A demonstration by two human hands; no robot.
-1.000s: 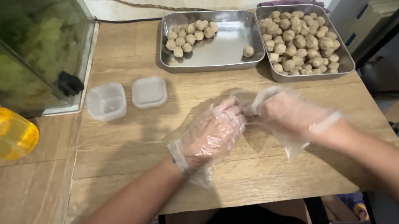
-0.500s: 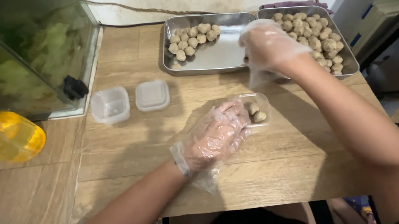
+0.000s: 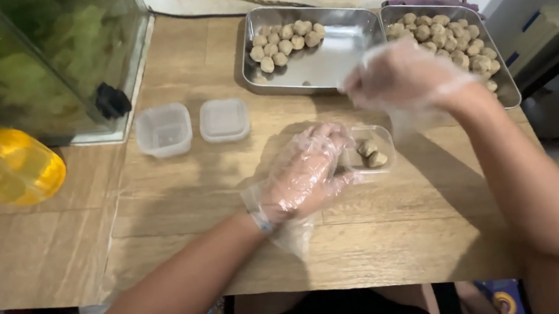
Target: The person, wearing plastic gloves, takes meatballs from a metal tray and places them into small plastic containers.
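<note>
Closest to the person, the left hand [image 3: 307, 171], in a loose clear plastic glove, rests curled over the near side of a small clear plastic tub [image 3: 370, 150] on the wooden table [image 3: 178, 215], fingers bent around its wall to steady it; two pale brown meatballs [image 3: 371, 153] already lie inside. Just beyond and to the right, the right hand [image 3: 403, 77], gloved the same way, hangs blurred in the air between that tub and the trays, fingers drawn together; I cannot tell through the blur and the crumpled glove whether it has a ball pinched in them. To my eye the filling of the tub is the step in hand, with the tub far from full. The next move asks for a light pinch, so a soft ball is not crushed, and a clean drop past the tub's rim. Further back to the left sit an empty tub [image 3: 163, 130] and its lid [image 3: 224, 119], side by side. Farthest off, two steel trays touch: the left tray [image 3: 332, 62] holds a small cluster of meatballs in its corner, the right tray [image 3: 503, 85] is heaped with them.
</note>
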